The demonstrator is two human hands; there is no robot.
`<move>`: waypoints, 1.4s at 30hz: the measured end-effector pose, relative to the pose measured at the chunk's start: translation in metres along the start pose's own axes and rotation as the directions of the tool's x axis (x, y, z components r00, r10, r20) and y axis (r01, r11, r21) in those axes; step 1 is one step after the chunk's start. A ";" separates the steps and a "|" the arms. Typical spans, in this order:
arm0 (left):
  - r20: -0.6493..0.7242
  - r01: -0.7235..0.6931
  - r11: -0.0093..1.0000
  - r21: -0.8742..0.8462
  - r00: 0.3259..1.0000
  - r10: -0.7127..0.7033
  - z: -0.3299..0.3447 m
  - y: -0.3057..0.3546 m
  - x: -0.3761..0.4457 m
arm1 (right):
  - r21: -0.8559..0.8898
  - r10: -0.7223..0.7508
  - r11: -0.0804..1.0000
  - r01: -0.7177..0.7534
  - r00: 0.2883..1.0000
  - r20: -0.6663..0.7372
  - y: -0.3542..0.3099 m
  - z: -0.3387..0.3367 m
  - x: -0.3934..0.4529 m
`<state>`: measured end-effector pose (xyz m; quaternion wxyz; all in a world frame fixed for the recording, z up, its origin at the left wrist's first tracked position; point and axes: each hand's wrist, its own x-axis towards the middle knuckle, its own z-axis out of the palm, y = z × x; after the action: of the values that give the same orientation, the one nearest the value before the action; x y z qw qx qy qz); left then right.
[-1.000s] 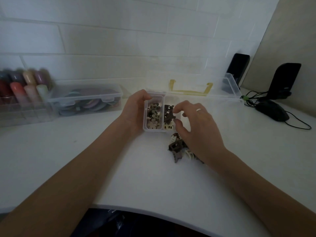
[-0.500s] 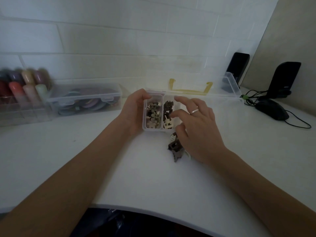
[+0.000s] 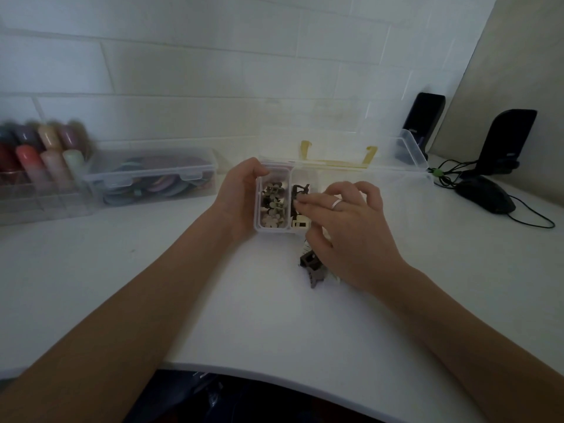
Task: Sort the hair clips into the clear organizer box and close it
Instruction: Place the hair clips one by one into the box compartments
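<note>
A small clear organizer box (image 3: 257, 221) stands on the white table. Its left compartment holds flower-shaped hair clips (image 3: 272, 206). The right compartment holds dark and cream clips (image 3: 300, 224). My left hand (image 3: 239, 198) grips the box's left side, thumb over its far edge. Hovering over the right compartment, my right hand (image 3: 348, 227) has its straight fingertips touching a dark clip (image 3: 300, 190) there. A brown claw clip (image 3: 312, 265) and pale clips lie loose on the table, partly hidden under my right palm.
A large clear bin with yellow latches (image 3: 335, 161) stands behind the box. At left are a lidded clear case of coloured items (image 3: 152, 178) and a rack of coloured bottles (image 3: 39, 157). A black mouse (image 3: 485, 195), cables and two black speakers (image 3: 506, 141) sit at right.
My right hand has lifted off the loose pile and moved forward and left over the right compartment, fingers now reaching onto the dark clip. The left hand and box stayed put.
</note>
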<state>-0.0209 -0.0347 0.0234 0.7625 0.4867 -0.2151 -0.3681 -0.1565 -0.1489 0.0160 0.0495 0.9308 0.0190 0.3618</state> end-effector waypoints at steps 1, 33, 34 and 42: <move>-0.004 0.003 1.000 -0.002 1.000 -0.003 0.000 0.000 0.000 | 0.015 -0.011 1.000 0.011 1.000 -0.008 0.000 0.000 -0.001; -0.115 -0.003 0.999 -0.050 0.993 -0.003 0.002 0.004 -0.001 | 0.271 -0.098 0.961 -0.049 0.858 0.504 0.009 -0.035 0.010; -0.111 -0.003 0.999 -0.049 0.994 -0.003 0.002 0.004 -0.001 | 0.277 -0.096 0.960 -0.049 0.868 0.487 0.008 -0.033 0.009; -0.089 0.004 0.999 -0.038 0.996 -0.008 0.003 0.004 -0.002 | 0.458 0.124 0.882 -0.112 0.992 0.004 0.008 -0.030 0.009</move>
<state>-0.0228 -0.0338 0.0282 0.7792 0.4887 -0.1726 -0.3524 -0.1703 -0.1536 0.0453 -0.1931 0.9110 0.0478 0.3612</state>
